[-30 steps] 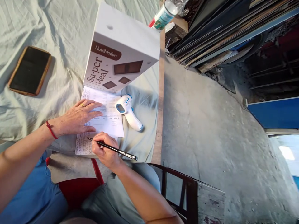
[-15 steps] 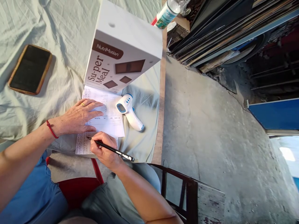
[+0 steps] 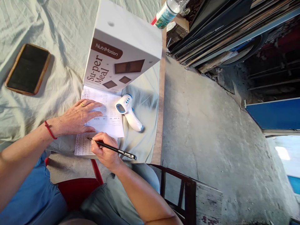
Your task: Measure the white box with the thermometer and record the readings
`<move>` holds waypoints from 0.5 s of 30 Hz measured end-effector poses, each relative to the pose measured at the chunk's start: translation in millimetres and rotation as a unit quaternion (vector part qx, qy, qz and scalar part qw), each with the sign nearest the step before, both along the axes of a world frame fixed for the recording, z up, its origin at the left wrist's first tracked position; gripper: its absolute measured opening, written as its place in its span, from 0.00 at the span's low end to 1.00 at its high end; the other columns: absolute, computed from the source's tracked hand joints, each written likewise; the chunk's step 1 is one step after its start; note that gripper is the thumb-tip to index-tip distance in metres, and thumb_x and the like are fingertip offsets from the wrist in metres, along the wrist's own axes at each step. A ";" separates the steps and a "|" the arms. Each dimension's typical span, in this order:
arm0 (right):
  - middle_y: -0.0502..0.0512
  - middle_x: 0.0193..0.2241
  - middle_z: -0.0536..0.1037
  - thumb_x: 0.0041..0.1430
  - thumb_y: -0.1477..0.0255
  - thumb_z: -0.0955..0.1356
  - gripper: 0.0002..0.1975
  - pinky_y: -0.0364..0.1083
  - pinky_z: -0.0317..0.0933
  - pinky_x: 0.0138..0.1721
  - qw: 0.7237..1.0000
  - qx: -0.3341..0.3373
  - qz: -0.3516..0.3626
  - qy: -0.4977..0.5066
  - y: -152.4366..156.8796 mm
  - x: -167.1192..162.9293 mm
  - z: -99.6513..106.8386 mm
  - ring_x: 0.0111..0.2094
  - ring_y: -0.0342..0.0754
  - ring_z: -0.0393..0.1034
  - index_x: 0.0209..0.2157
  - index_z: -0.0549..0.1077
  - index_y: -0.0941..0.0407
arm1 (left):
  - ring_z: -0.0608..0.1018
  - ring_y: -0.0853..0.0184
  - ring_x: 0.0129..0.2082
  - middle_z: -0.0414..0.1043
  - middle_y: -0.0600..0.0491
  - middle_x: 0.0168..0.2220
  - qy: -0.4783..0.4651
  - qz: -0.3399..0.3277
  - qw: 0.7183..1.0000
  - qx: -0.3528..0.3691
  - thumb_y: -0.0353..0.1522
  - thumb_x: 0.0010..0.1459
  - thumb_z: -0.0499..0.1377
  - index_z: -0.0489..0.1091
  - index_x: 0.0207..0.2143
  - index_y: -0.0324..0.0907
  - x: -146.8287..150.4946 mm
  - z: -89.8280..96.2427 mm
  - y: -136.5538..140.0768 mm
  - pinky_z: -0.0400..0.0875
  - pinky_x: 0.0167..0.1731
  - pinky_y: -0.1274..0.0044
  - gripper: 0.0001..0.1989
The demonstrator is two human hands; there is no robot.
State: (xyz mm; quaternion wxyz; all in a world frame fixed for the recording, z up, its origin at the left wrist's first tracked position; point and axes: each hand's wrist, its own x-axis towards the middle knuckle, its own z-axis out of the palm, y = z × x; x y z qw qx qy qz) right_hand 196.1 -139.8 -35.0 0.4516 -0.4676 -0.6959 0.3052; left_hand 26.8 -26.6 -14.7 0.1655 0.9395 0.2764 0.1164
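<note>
My right hand [image 3: 106,151] is closed around a black pen [image 3: 117,150], its tip touching a sheet of handwriting [image 3: 81,147] near the table's front edge. Flat and with fingers spread, my left hand [image 3: 78,117] rests on the papers; a ring and a red wrist cord show on it. Under its fingers lies a white printed sheet [image 3: 113,126], partly covering the handwritten one. Just right of the papers is a white and blue infrared thermometer [image 3: 128,112]. Behind them stands a white NutriMotion box [image 3: 131,34], its lower edge against the sheets.
A phone in a tan case [image 3: 28,68] lies on the pale tablecloth [image 3: 63,37] at left. A bottle with a colourful label [image 3: 166,14] is at the back right corner. Beyond the wooden table edge [image 3: 159,125] stands a dark wooden stool [image 3: 191,197] on the concrete floor.
The pen's back end has tilted slightly lower and to the right in my right hand. The whole view has shifted a little left; my left hand stays on the papers.
</note>
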 end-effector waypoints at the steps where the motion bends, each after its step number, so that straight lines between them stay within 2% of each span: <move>1: 0.46 0.25 0.73 0.61 0.77 0.65 0.05 0.40 0.63 0.29 1.000 0.001 0.001 -0.004 0.1 -0.1 0.1 0.24 0.41 0.68 0.31 0.66 0.53 | 0.65 0.50 0.63 0.62 0.42 0.65 0.001 -0.001 1.000 0.001 0.38 0.57 0.69 0.70 0.58 0.40 0.0 0.0 0.0 0.56 0.64 0.59 0.28; 9: 0.46 0.24 0.72 0.61 0.76 0.64 0.06 0.41 0.62 0.28 0.999 -0.009 0.008 -0.030 0.7 0.1 0.8 0.24 0.41 0.67 0.30 0.65 0.53 | 0.65 0.49 0.63 0.62 0.42 0.65 -0.001 -0.003 1.000 0.004 0.39 0.57 0.70 0.70 0.59 0.40 -0.4 -2.4 0.5 0.57 0.64 0.59 0.29; 15: 0.46 0.24 0.72 0.61 0.75 0.64 0.05 0.41 0.63 0.27 1.000 -0.003 -0.001 0.001 -0.2 1.7 -1.7 0.24 0.41 0.67 0.31 0.65 0.53 | 0.65 0.49 0.63 0.62 0.41 0.65 0.002 -0.003 1.000 0.011 0.39 0.57 0.70 0.70 0.59 0.40 -0.4 -2.3 1.1 0.58 0.63 0.58 0.30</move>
